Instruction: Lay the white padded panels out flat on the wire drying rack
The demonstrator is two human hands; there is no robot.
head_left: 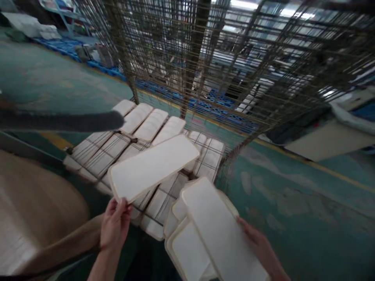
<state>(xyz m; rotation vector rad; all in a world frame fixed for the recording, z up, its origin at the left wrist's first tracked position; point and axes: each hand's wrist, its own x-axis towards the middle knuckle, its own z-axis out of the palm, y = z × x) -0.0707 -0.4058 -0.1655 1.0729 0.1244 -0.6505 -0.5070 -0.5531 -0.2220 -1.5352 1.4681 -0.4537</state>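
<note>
Left hand (115, 222) pinches the near corner of a single white tray (152, 167), fingers closed on its edge; the tray extends up and away from the hand, tilted, above the wire rack shelf (123, 150). Right hand (258, 244) is closed on the right edge of a stack of like trays (205, 234), carried low and to the right of the left hand; how many trays the stack holds cannot be told.

Beyond the left hand, the shelf carries rows of white trays (146, 121) side by side, some under wire. The tall wire rack (234, 66) rises behind. A dark blurred object (64, 121) crosses above and left of the left hand; what it is cannot be told. Green floor (293, 203) lies to the right of the right hand.

Judgement: a corner pinch gives little control over a long flat piece. Best to keep it level, ease it down flat, and steady the stack so nothing slides.
</note>
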